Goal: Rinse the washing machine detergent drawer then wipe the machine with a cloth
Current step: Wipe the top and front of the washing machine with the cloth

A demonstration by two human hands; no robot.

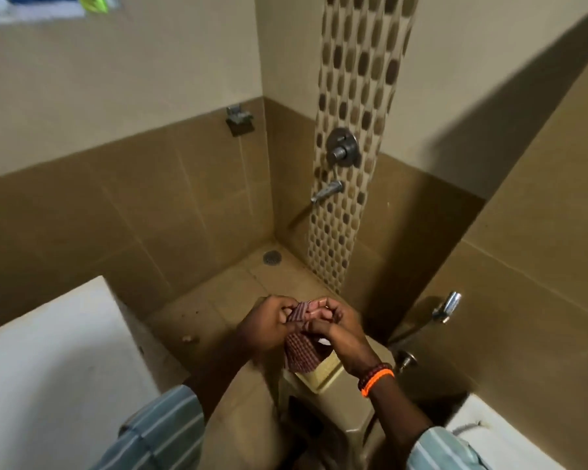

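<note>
A small checked maroon cloth (299, 354) hangs between both hands in the lower middle of the head view. My left hand (269, 325) grips its upper edge from the left, and my right hand (340, 325) pinches the same edge from the right, fingers curled around the fabric. The cloth's lower part dangles over a tan plastic stool (323, 378). A large white appliance top (58, 361), likely the washing machine, fills the lower left. No detergent drawer shows.
A wall tap (326, 191) and mixer knob (342, 147) sit on the pebble-tiled strip ahead. A second tap (447, 307) juts from the right wall. A floor drain (271, 256) lies in the corner. A white fixture (482, 432) is at the lower right.
</note>
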